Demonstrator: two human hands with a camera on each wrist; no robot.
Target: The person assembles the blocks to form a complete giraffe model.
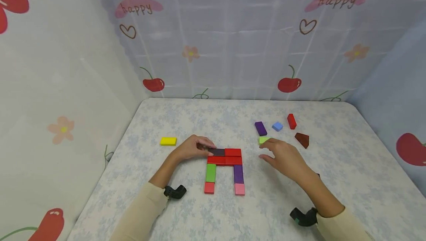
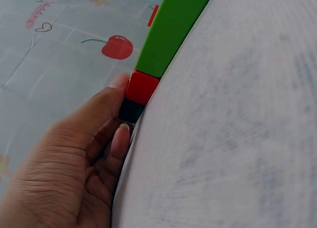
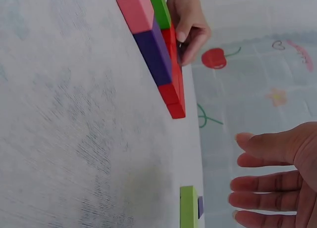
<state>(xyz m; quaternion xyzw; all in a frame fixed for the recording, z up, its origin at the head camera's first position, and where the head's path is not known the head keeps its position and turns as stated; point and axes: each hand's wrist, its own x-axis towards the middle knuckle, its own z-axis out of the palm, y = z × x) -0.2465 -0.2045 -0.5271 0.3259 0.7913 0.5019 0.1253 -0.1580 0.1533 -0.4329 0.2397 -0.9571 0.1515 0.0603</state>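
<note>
My left hand (image 1: 194,147) pinches a dark block (image 1: 217,152) by its left end, thumb and fingers on either side. That block lies flat beside a red block (image 1: 233,152), at the far edge of two more red blocks. Toward me run two legs: a green block (image 1: 210,173) with a small red block (image 1: 209,187) at its end, and a purple block (image 1: 238,174) ending in a pink block (image 1: 239,189). Over the table to the right, my right hand (image 1: 285,158) hovers with fingers spread and nothing held, beside a light green block (image 1: 263,140) that it partly covers.
A yellow block (image 1: 168,141) lies left of my left hand. Beyond my right hand are a second purple block (image 1: 261,128), a light blue block (image 1: 277,126), a red block (image 1: 291,121) and a brown angular block (image 1: 302,140). Printed curtains surround the table (image 1: 159,211).
</note>
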